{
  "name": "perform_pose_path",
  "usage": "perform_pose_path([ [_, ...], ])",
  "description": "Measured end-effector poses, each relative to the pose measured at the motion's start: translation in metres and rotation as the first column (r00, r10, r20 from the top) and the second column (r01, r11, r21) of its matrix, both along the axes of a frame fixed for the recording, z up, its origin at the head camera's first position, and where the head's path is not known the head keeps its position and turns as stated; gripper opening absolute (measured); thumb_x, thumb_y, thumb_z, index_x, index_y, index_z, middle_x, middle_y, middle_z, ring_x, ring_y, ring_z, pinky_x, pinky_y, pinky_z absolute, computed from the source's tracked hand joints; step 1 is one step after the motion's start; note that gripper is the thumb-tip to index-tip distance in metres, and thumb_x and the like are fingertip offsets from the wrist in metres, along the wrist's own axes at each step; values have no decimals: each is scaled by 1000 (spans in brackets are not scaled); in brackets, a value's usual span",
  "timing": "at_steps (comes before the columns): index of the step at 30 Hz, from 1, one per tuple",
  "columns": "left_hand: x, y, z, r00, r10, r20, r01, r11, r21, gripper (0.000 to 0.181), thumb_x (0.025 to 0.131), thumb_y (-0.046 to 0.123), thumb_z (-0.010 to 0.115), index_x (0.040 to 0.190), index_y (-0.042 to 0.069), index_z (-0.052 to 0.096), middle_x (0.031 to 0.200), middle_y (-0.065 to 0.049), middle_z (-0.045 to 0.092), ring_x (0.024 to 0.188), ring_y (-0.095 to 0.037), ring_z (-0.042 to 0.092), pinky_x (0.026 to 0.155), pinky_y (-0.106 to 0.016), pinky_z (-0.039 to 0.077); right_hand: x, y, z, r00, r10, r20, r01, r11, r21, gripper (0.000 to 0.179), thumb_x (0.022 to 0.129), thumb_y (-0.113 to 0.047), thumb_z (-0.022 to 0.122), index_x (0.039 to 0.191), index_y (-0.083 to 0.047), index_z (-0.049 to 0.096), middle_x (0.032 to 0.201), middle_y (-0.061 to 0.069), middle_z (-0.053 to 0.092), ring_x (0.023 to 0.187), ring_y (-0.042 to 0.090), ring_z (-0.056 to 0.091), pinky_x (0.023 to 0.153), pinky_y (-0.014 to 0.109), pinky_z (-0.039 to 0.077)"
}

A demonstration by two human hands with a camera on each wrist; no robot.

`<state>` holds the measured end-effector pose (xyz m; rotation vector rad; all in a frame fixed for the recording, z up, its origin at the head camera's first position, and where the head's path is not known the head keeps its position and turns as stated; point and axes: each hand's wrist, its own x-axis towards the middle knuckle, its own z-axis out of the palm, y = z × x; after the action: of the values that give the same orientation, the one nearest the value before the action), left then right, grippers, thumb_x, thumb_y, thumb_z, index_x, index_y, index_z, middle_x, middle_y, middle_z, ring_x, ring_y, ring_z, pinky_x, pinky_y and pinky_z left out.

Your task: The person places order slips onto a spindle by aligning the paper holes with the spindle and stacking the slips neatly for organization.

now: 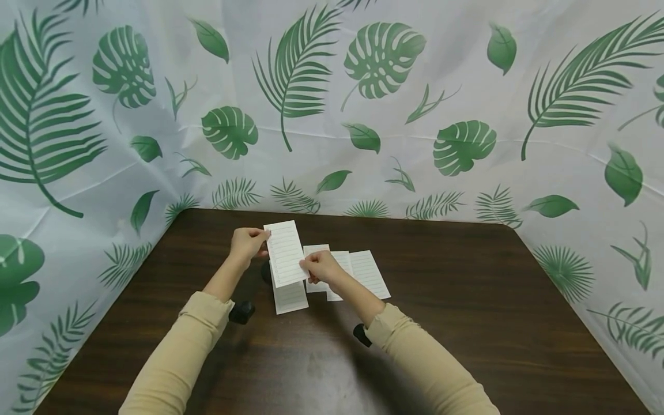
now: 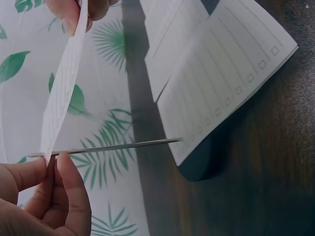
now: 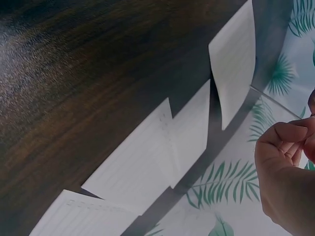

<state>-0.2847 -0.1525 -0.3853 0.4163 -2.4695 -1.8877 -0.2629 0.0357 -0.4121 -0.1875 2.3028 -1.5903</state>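
Note:
My left hand point(image 1: 248, 245) pinches the left edge of a lined paper slip point(image 1: 285, 253) between thumb and fingers. The slip's lower right corner is pinched by my right hand point(image 1: 321, 268). In the left wrist view a thin metal bill spike point(image 2: 118, 146) rises from a dark round base point(image 2: 197, 164). Its tip shows at the edge of the held slip point(image 2: 64, 93), right by my left fingertips. Another lined slip with small checkboxes point(image 2: 221, 73) sits low over the base, where the spike's rod meets it near one edge.
More lined slips point(image 1: 369, 274) lie overlapping on the dark wooden table point(image 1: 467, 323), to the right of my right hand. A white curtain with green leaves point(image 1: 332, 86) stands behind the table and at its sides. Dark straps point(image 1: 241, 312) are on both wrists.

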Motion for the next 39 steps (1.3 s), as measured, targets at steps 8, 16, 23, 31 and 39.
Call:
perform_pose_path([
  [8,0,6,-13,1000,21,-6,-21,1000,-19,29,94,12,54,111,-9,63,84,-6,54,66,-9,50,52,-14,52,6,0,-6,1000,4,2,-4,1000,1,21,93,-8,55,87,11,63,50,-3,43,45,6,45,45,14,39],
  [16,0,5,-31,998,58,-9,-58,998,-7,25,91,11,57,106,-8,65,77,-5,57,58,-6,52,46,-11,48,6,2,-19,1000,-7,25,6,1000,21,23,93,-9,54,85,11,63,51,-3,44,44,6,45,43,13,38],
  [23,-2,5,-40,996,86,13,-85,994,-68,24,88,13,61,102,-6,68,81,-11,63,62,-10,56,47,-13,50,9,3,-25,998,16,59,-19,998,52,22,93,-9,54,78,5,61,53,-2,46,45,6,46,43,13,40],
  [31,-3,4,-45,993,115,40,-109,986,-126,24,86,16,65,102,-3,68,103,-17,64,76,-17,58,49,-13,50,9,5,-32,995,46,83,-51,997,61,20,90,-7,55,75,5,62,52,-3,49,45,6,46,42,13,39],
  [39,0,1,-53,993,102,56,-90,980,-179,24,85,16,66,101,-3,69,108,-21,64,55,-9,56,47,-14,50,11,7,-37,994,76,74,-82,993,83,21,90,-7,53,73,3,62,50,-4,50,43,5,47,40,12,38],
])
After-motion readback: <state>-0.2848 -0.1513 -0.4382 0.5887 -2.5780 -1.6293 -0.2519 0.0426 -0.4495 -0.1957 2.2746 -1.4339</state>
